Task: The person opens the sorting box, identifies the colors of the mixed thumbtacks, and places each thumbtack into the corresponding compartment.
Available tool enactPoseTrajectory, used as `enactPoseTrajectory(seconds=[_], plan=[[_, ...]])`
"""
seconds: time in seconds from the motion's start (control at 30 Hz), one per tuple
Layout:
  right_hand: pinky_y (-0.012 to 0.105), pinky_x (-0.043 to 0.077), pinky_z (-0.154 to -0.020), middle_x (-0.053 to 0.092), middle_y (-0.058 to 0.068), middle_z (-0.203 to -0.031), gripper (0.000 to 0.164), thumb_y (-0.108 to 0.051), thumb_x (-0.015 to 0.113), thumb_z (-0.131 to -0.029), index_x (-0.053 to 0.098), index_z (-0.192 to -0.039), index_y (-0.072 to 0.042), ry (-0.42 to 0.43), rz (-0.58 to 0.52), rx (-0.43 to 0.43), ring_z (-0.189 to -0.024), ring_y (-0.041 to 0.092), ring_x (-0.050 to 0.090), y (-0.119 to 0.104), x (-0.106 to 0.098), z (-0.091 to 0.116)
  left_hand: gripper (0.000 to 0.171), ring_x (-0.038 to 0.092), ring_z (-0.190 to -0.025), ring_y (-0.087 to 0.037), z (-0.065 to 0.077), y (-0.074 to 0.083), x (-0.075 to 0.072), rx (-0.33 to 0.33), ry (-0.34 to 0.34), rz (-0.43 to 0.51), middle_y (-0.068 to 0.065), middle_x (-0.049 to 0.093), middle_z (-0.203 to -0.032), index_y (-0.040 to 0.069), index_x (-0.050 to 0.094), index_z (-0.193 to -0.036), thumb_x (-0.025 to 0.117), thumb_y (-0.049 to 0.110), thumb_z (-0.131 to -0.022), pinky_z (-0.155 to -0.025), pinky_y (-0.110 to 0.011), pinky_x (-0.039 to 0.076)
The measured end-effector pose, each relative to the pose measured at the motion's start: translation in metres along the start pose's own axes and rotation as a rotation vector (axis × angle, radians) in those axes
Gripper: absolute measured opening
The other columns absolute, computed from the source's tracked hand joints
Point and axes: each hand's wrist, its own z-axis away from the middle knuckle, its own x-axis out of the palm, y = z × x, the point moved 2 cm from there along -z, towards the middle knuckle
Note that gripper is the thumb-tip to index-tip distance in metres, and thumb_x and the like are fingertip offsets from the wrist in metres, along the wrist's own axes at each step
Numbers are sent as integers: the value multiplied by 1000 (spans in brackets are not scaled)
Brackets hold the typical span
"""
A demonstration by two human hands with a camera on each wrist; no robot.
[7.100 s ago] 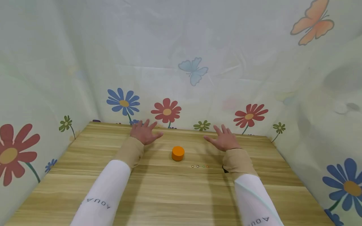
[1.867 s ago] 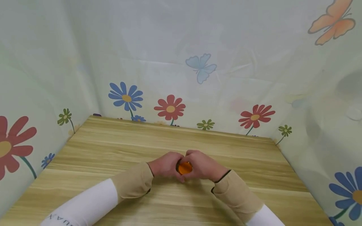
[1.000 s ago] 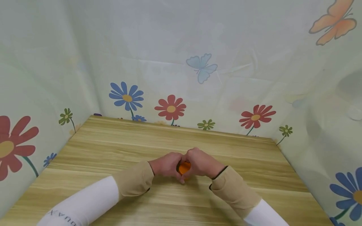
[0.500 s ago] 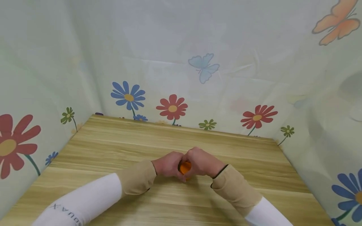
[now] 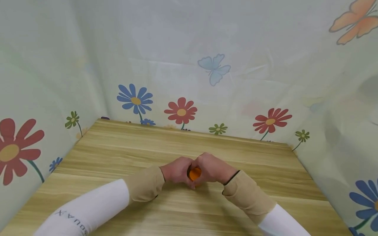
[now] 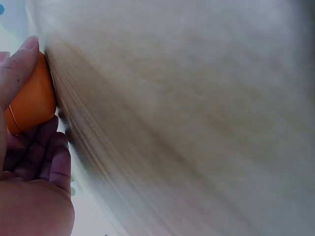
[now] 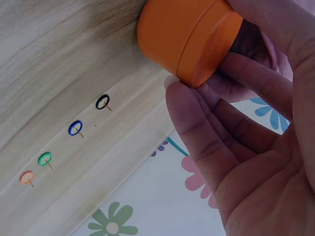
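A small orange round container with a seam for its lid stands on the wooden table, between both hands. My left hand holds it from the left; in the left wrist view, the thumb lies along its side and curled fingers sit below. From the right, my right hand grips the lid, with thumb and fingers curled round its edge. In the right wrist view, several thumbtacks lie point up in a row: black, blue, green and orange ones.
The wood-grain table is enclosed by pale curtains printed with flowers and butterflies, close along its back and side edges. In the head view the hands and right forearm cover the thumbtacks.
Seven seconds ago both hands were spread apart beside the container; they have since come together and taken hold of it. Over the last second the hands have barely moved, while the head view shifts slightly.
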Motion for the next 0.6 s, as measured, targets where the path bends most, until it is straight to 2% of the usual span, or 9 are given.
enactPoseTrajectory(seconds=[0.3,0.6], plan=[[17,42,-52,60,-6,-65,23,-26,83,-67,68,-79,-14,23,-29,-63,-57,2,47,2,1,0,48,51,-80,0,-1,1,0,35,3,-2,15,57,-89,21,60,-96,89,34,-61,-72,-17,43],[16,43,-52,60,-5,-65,26,-31,84,-67,68,-78,-14,23,-38,-80,-57,3,48,3,1,0,48,52,-78,-2,0,5,-2,-15,10,-23,14,57,-86,19,59,-94,90,33,-60,-70,-16,42]])
